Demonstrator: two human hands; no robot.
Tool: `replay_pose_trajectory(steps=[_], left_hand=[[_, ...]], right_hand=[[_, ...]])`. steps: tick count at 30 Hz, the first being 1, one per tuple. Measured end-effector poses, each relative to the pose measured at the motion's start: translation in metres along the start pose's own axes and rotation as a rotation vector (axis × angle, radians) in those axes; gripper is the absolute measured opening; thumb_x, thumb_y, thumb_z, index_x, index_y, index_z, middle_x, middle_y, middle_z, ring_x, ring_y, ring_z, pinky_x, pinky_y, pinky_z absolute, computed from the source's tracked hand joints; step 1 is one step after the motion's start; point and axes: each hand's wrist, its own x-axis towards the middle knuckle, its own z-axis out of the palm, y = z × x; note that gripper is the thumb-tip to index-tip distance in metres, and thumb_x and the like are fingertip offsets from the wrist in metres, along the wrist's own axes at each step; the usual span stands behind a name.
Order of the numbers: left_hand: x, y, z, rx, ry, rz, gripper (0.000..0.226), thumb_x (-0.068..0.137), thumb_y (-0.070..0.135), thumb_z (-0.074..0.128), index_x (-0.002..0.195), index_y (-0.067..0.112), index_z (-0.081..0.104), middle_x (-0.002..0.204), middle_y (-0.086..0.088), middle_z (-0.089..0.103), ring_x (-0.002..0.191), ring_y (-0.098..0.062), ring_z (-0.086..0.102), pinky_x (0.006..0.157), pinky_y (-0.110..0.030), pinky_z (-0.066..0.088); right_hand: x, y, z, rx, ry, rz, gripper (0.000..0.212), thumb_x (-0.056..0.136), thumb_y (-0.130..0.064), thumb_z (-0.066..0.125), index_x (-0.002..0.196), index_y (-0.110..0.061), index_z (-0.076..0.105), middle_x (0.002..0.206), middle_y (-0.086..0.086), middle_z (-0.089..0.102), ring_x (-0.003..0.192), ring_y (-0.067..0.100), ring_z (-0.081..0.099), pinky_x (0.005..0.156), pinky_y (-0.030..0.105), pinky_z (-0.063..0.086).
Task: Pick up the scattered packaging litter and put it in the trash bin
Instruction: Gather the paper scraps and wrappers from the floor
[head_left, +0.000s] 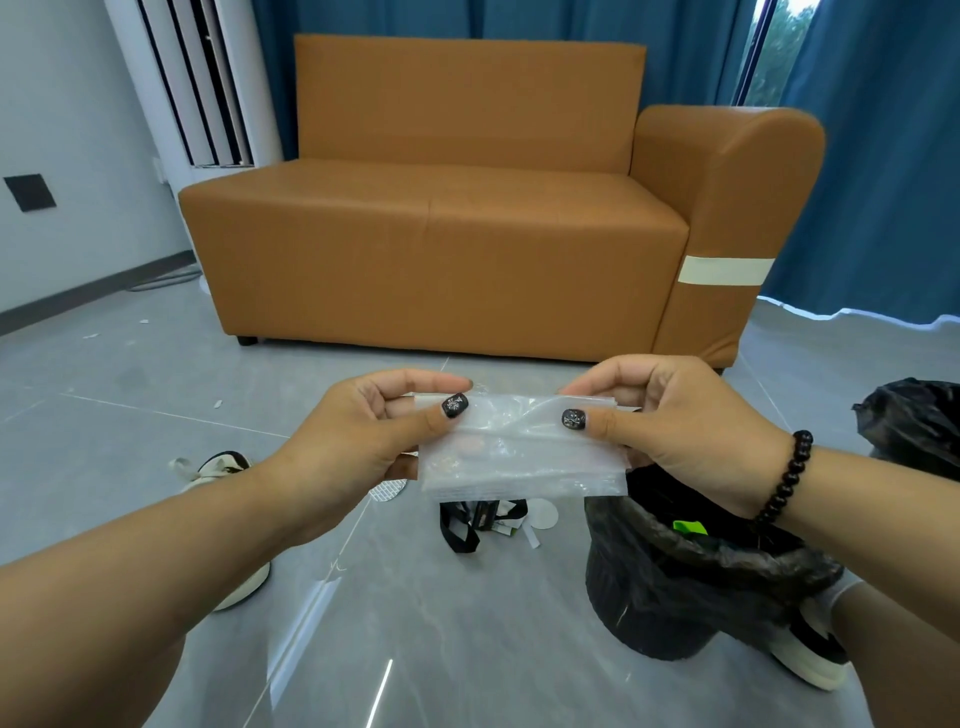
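A clear plastic bag (519, 449) is stretched flat between both hands, above the floor. My left hand (363, 431) pinches its upper left corner between thumb and fingers. My right hand (670, 421), with a black bead bracelet on the wrist, pinches the upper right corner. The trash bin (670, 587), round and lined with a black bag, stands on the floor just below and right of the plastic bag; something green lies inside it. More litter lies on the floor under the bag: a black strap with a dark packet (480, 519), a white round piece (543, 514) and a patterned round piece (387, 488).
An orange-brown sofa (441, 234) stands straight ahead, with blue curtains behind it. My shoes show at the left (218, 467) and at the lower right (810, 654). Another black bag (919, 421) sits at the right edge. Small white scraps (218, 403) dot the grey tiled floor at left.
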Motion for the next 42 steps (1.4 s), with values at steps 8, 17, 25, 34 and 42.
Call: replay_pose_trajectory(steps=[8, 17, 25, 34, 42], left_hand=[[-0.002, 0.001, 0.008, -0.086, -0.098, -0.073, 0.046, 0.079, 0.038, 0.052, 0.113, 0.009, 0.064, 0.104, -0.016, 0.072, 0.082, -0.027, 0.07, 0.063, -0.031, 0.058], [0.001, -0.002, 0.007, -0.239, -0.033, -0.084, 0.026, 0.084, 0.012, 0.061, 0.109, 0.005, 0.066, 0.095, -0.016, 0.069, 0.074, -0.027, 0.07, 0.056, -0.027, 0.057], [0.009, -0.006, 0.011, -0.043, -0.002, 0.042, 0.028, 0.079, 0.009, 0.067, 0.105, 0.017, 0.066, 0.082, -0.008, 0.073, 0.07, -0.015, 0.067, 0.062, -0.022, 0.057], [0.03, -0.016, 0.032, 0.004, -0.075, -0.023, 0.01, 0.086, 0.018, 0.064, 0.076, 0.017, 0.062, 0.082, -0.006, 0.066, 0.076, -0.023, 0.065, 0.057, -0.023, 0.054], [0.061, -0.031, 0.074, 0.002, -0.09, -0.057, 0.016, 0.084, -0.001, 0.066, 0.092, 0.013, 0.062, 0.077, -0.002, 0.067, 0.066, -0.01, 0.063, 0.056, -0.021, 0.053]], right_hand=[[0.0, 0.001, 0.0, 0.053, 0.028, -0.105, 0.01, 0.081, 0.005, 0.065, 0.09, 0.0, 0.068, 0.081, 0.005, 0.071, 0.062, 0.013, 0.066, 0.048, 0.021, 0.052], [0.0, 0.012, 0.004, -0.353, 0.106, -0.526, 0.017, 0.078, -0.017, 0.058, 0.088, -0.024, 0.069, 0.096, -0.005, 0.068, 0.076, 0.037, 0.061, 0.061, 0.047, 0.05], [0.002, 0.014, 0.0, -0.024, -0.009, -0.196, 0.02, 0.08, -0.01, 0.069, 0.1, -0.014, 0.067, 0.1, 0.004, 0.068, 0.082, 0.04, 0.066, 0.066, 0.039, 0.06], [0.001, 0.022, -0.017, -0.172, 0.089, -0.212, 0.021, 0.075, 0.004, 0.072, 0.088, -0.013, 0.072, 0.092, 0.003, 0.072, 0.068, 0.019, 0.071, 0.068, 0.027, 0.059], [0.005, 0.042, -0.048, 0.315, 0.249, 0.021, 0.037, 0.072, 0.005, 0.072, 0.105, -0.008, 0.062, 0.088, 0.013, 0.072, 0.066, 0.016, 0.068, 0.059, 0.024, 0.056]])
